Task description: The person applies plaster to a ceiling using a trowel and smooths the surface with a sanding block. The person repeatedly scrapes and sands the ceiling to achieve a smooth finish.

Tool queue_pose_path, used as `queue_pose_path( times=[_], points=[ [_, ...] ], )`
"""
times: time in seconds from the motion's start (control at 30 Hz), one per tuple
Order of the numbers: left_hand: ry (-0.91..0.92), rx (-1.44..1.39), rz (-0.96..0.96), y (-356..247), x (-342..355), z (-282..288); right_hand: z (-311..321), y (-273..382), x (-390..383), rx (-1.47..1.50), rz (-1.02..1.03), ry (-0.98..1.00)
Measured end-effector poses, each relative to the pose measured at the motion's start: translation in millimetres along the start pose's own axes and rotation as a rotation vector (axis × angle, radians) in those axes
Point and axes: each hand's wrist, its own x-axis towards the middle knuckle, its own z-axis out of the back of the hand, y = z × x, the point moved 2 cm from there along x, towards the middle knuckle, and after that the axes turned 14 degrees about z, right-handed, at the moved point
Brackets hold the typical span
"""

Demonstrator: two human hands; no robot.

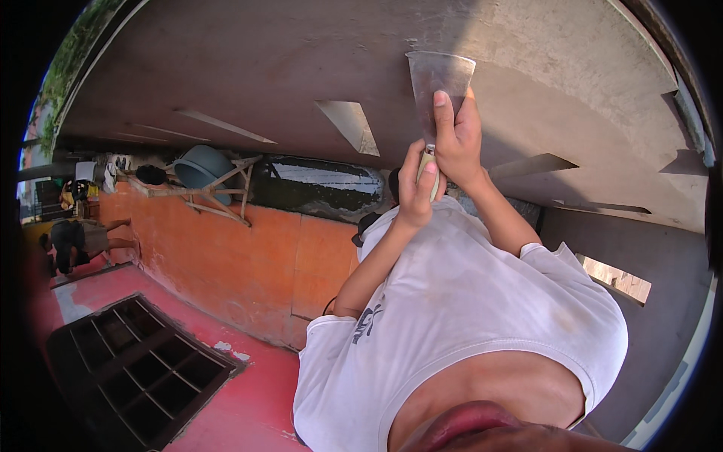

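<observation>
A putty knife (442, 71) with a wide, flaring metal blade and a pale handle is held in both my hands. My left hand (416, 194) is closed around the handle. Higher up, my right hand (459, 143) grips the blade's lower part, its thumb lying along the metal face. The blade's wide edge is at the grey cement wall (316, 56); whether it touches, I cannot tell. Rough, patchy marks show on the wall around that edge. Part of the handle is hidden by my fingers.
Slanted openings (350, 126) pierce the grey wall. To the left, a blue-grey basin (202, 167) rests on a wooden stand (226, 192) by an orange surface (218, 256). Another person (79, 241) is at the far left. A dark grid window (143, 365) sits in a pink wall (256, 407).
</observation>
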Motion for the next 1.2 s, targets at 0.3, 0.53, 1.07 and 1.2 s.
queue_pose_path(
  times=[0.3, 0.53, 1.07, 1.2],
  points=[
    [-0.009, 0.062, 0.017, 8.8, 8.4, 9.7, -1.9, -9.0, 5.0, -0.059, 0.136, -0.055],
    [-0.008, 0.010, 0.041, 11.2, 0.4, 11.0, -9.0, -4.7, -0.1, -0.073, 0.050, -0.064],
    [-0.036, 0.114, 0.008, 22.7, 3.3, 3.4, 2.2, -18.1, -5.4, -0.175, -0.014, -0.122],
    [-0.055, 0.218, 0.066, 27.3, -0.7, 6.7, 5.4, -24.8, -9.0, -0.147, -0.040, -0.123]
  ],
)
